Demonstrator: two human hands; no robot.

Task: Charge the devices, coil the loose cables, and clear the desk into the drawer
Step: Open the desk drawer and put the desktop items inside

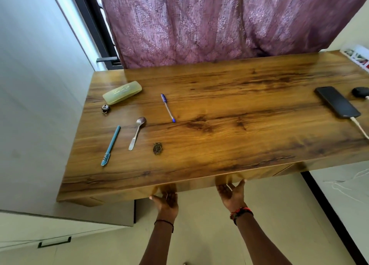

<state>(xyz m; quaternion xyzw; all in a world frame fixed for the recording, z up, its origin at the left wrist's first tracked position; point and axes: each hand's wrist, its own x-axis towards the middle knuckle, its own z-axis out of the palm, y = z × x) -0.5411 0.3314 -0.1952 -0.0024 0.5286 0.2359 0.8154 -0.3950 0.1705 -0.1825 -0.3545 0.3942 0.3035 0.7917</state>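
Head view: the worktop point(219, 97) is a flat rectangular slab with a glossy wood-grain finish, amber with dark streaks.

At its right end lies a phone point(337, 102): a slim black slab, screen dark, with a white cable point(359, 127) plugged into its near end. Just beyond the phone sits a small, rounded black pod point(360, 92).

On the left half of the worktop, all apart from one another:
- a translucent yellow-green case point(122, 92), oblong with rounded ends
- a small round metal trinket point(105, 108) just beside the case
- a blue-capped pen point(168, 108) with a clear barrel
- a teal pen point(110, 145)
- a metal spoon point(137, 133), bowl pointing away
- a small dark clump point(157, 148), too small to identify

The left hand point(166, 201) and right hand point(231, 195) reach palm-up under the front edge. The fingers are hidden beneath it, so whether they are spread or curled cannot be told. The right wrist carries a red-and-black band point(240, 213).

A mauve patterned curtain point(219, 21) hangs behind.
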